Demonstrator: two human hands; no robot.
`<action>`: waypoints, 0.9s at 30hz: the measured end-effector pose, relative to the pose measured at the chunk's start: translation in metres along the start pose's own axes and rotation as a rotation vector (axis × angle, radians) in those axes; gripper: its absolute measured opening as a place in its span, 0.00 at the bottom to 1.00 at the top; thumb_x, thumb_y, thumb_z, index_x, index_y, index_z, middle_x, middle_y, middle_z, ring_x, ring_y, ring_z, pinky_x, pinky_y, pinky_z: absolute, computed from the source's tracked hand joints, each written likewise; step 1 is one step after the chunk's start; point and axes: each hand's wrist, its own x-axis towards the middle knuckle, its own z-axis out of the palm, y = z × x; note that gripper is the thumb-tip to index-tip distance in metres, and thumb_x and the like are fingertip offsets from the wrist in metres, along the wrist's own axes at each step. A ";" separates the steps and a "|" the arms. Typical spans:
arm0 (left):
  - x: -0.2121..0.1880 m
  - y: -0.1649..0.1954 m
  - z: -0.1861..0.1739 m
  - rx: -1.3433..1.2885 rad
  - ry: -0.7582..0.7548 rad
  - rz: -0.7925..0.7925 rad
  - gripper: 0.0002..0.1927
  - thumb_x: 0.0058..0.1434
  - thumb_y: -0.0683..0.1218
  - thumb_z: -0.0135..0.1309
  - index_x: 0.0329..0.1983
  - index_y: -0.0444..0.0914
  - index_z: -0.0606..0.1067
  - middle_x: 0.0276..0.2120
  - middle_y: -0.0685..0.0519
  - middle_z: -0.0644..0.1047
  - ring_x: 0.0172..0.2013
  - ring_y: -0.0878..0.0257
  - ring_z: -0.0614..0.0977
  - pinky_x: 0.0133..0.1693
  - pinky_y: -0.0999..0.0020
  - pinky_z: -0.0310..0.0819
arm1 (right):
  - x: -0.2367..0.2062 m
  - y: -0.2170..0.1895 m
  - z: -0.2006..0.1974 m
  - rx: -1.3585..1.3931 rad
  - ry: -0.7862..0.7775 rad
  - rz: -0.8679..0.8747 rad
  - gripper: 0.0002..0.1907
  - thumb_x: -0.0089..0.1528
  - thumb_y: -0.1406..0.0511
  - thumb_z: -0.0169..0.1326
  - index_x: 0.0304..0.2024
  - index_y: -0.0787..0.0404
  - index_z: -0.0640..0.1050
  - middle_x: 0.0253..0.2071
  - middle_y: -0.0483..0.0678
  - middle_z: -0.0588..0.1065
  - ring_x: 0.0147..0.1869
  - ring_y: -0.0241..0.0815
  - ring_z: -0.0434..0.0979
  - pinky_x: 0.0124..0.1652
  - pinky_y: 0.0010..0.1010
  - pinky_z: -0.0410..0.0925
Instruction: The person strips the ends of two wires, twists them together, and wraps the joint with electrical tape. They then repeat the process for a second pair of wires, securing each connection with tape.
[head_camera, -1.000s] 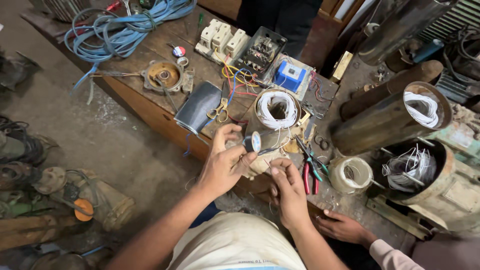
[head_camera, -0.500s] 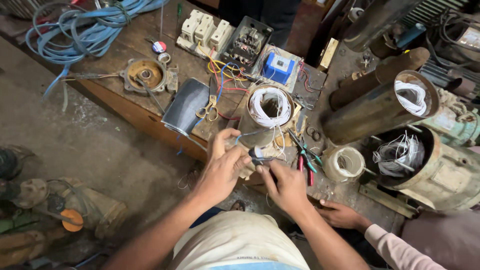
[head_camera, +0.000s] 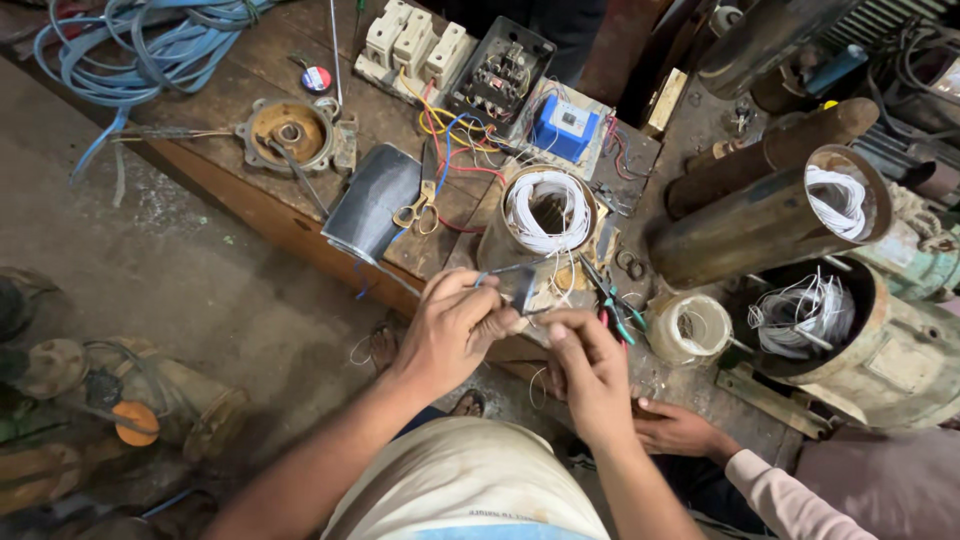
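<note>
Directly before the motor stator (head_camera: 545, 222), the cylinder with white winding wire looped round its open top, we held a small flat grey piece (head_camera: 518, 287) between both hands. Our left hand (head_camera: 450, 335) had its fingers curled and pressed together round the piece's near side, thumb on top. Our right hand (head_camera: 590, 365) pinched it from the near right with thumb and forefinger closed (what the tips gripped, a wire end or the piece's edge, we could not tell). A thin metal rod (head_camera: 510, 268) ran across the top of the piece, just in front of the stator.

Right of the stator lay pliers with green and red handles (head_camera: 612, 305), and beyond them a roll of clear tape (head_camera: 692, 328). Left of the stator sat a grey curved sheet (head_camera: 375, 200) with scissors (head_camera: 420, 208) at its edge. Behind the stator stood a blue box (head_camera: 566, 126) and a black switch unit (head_camera: 500, 72). Near right of the stator, another person's hand (head_camera: 680, 430) rested flat on the bench edge, fingers spread.
</note>
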 end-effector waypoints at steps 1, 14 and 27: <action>0.000 0.001 0.002 -0.003 0.014 -0.042 0.11 0.67 0.47 0.59 0.35 0.34 0.74 0.33 0.44 0.78 0.43 0.46 0.78 0.49 0.53 0.70 | -0.002 0.008 0.001 0.069 0.026 0.069 0.13 0.69 0.65 0.53 0.54 0.65 0.76 0.23 0.38 0.66 0.21 0.27 0.60 0.21 0.21 0.54; -0.005 0.014 0.001 0.061 0.014 -0.056 0.07 0.61 0.44 0.60 0.35 0.36 0.75 0.36 0.47 0.75 0.49 0.45 0.74 0.53 0.51 0.66 | -0.012 0.004 -0.013 -0.463 -0.093 -0.082 0.11 0.71 0.62 0.52 0.40 0.64 0.79 0.20 0.43 0.69 0.20 0.33 0.68 0.23 0.25 0.59; 0.001 0.011 0.007 -0.105 -0.100 -0.210 0.14 0.68 0.50 0.55 0.33 0.35 0.73 0.32 0.46 0.77 0.42 0.47 0.76 0.47 0.55 0.69 | -0.002 0.008 0.004 0.057 0.104 -0.014 0.13 0.71 0.64 0.52 0.54 0.66 0.72 0.21 0.38 0.63 0.20 0.28 0.58 0.20 0.23 0.53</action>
